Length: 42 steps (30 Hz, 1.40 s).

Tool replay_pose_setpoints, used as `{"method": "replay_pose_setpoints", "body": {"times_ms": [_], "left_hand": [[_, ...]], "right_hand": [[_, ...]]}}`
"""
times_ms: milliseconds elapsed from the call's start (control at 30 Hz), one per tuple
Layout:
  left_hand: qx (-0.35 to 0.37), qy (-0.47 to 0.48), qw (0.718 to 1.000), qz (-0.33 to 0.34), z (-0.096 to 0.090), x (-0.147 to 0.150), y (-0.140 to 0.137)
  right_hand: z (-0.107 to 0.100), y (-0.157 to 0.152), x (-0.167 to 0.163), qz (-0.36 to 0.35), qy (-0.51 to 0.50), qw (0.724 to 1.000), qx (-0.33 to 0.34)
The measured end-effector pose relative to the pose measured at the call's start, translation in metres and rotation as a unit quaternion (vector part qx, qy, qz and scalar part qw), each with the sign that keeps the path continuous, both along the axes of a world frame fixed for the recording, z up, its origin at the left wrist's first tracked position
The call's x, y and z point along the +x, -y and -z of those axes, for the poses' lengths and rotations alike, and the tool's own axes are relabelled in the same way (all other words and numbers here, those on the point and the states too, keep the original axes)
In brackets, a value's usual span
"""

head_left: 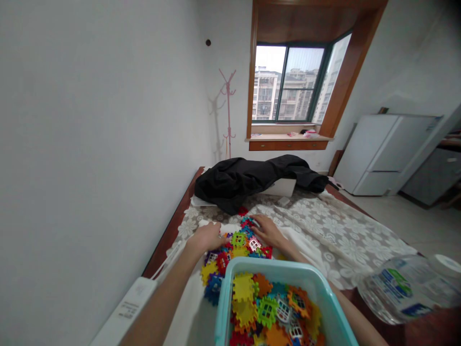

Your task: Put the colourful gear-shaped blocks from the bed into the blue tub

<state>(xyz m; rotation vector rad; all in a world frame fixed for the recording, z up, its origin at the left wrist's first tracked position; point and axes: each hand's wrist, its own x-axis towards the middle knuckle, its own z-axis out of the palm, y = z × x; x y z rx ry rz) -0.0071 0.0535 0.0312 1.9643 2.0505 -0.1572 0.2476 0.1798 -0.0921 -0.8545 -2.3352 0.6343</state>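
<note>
A heap of bright plastic interlocking tiles (234, 250) lies on a white cloth spread over the bed. My left hand (207, 237) rests on the left side of the heap, fingers curled onto the pieces. My right hand (267, 230) lies flat on the right side of the heap, fingers spread over the tiles. I cannot tell whether either hand grips a piece. In front of the heap stands a light blue plastic bin (326, 307) with several more tiles (268, 307) inside.
A black jacket (252, 180) lies at the far end of the lace-covered bed (345, 235). A clear water bottle (406, 288) lies at the right. A white power strip (129, 302) sits at the left edge by the wall. A white fridge (382, 154) stands beyond.
</note>
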Motion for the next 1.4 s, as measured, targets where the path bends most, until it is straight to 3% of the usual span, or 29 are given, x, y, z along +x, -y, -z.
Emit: {"method": "replay_pose_setpoints", "body": {"times_ms": [133,200,367,567,900,1100,1267,1400], "left_hand": [[0.011,0.015,1.000,0.011,0.004,-0.002,-0.006],[0.015,0.021,1.000,0.011,0.005,-0.004,-0.007],[0.012,0.041,0.999,0.010,0.007,-0.010,-0.008],[0.022,0.091,0.995,0.022,0.017,-0.015,-0.015],[-0.019,0.185,0.979,0.087,0.026,-0.018,-0.024],[-0.025,0.196,0.976,0.092,0.025,-0.018,-0.022],[-0.051,0.188,0.976,0.092,0.025,-0.020,-0.021],[-0.073,0.195,0.972,0.112,0.022,-0.018,-0.020]], "right_hand": [[-0.003,0.003,-0.001,-0.024,-0.138,0.986,-0.092],[-0.003,0.006,-0.005,-0.020,-0.161,0.976,-0.144],[0.000,0.010,-0.014,-0.030,-0.144,0.978,-0.146],[-0.010,0.013,-0.008,-0.085,-0.203,0.953,-0.210],[-0.025,0.027,-0.014,-0.098,-0.097,0.969,-0.205],[-0.029,0.027,-0.012,-0.067,-0.049,0.976,-0.199],[-0.043,0.028,-0.010,-0.120,0.012,0.974,-0.193],[-0.048,0.031,-0.012,-0.117,0.013,0.973,-0.198]]}}
